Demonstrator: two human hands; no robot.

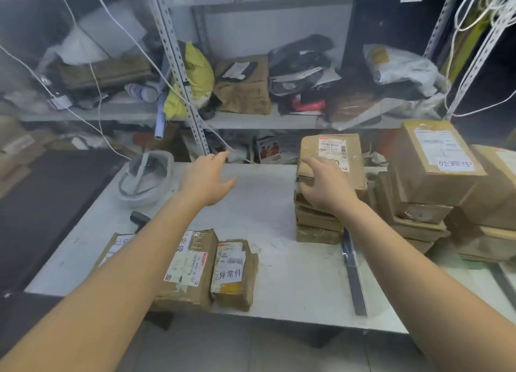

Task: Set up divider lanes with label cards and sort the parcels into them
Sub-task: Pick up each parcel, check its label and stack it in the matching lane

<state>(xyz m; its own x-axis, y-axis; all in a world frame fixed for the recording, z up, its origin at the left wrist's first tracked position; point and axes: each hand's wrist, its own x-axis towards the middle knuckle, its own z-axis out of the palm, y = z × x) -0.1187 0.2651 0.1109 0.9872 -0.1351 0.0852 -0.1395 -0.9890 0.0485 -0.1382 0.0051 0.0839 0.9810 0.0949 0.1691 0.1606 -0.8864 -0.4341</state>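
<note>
On the counter (282,282), right of centre, stands a stack of parcels (318,223) (crumpled brown wrap, white-and-red labels). The right hand (326,188) curls its fingers round the top parcel (335,153). The left hand (208,177) hovers nearby, fingers relaxed, holding nothing.

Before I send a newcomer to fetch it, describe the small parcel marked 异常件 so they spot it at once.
Find the white table, then its near edge, where flat brown parcels lie in a row. It is the rightmost parcel, the smallest there, with a white card reading 异常件 above a yellow patch.
</note>
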